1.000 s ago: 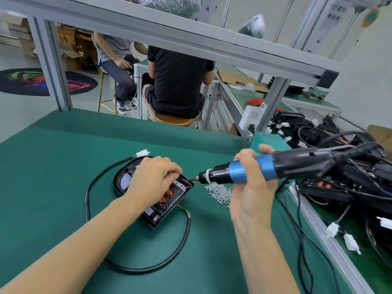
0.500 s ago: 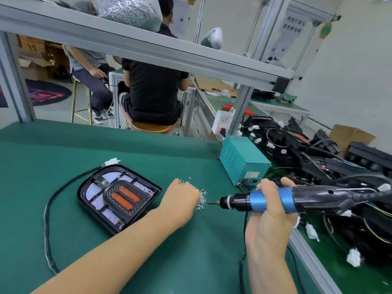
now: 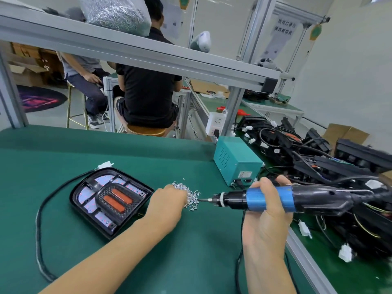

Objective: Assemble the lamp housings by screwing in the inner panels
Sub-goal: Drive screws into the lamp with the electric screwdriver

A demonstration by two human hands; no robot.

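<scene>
The right hand [image 3: 267,211] wraps its fingers over the top of the electric screwdriver [image 3: 275,198] and its thumb underneath, gripping the blue sleeve so the tool lies level with its bit aimed leftward. Just off that bit tip lies the pile of small silver screws [image 3: 192,197], and the left hand [image 3: 167,205] rests knuckles-up on the near edge of that pile; its fingertips are curled down out of sight among the screws, so whether they pinch one cannot be told. Just left of the left hand, nearly touching its wrist, the black lamp housing [image 3: 110,200] lies flat on the green mat [image 3: 63,149], open side up, with the inner panel [image 3: 115,199] and its two orange strips seated in the middle. A black cable [image 3: 40,219] loops from the housing around its far-left side, ending in a white connector [image 3: 105,165] beyond it. Beyond the right hand stands a teal power box [image 3: 235,161], and to that hand's right lies a heap of black housings and wiring [image 3: 331,158].
</scene>
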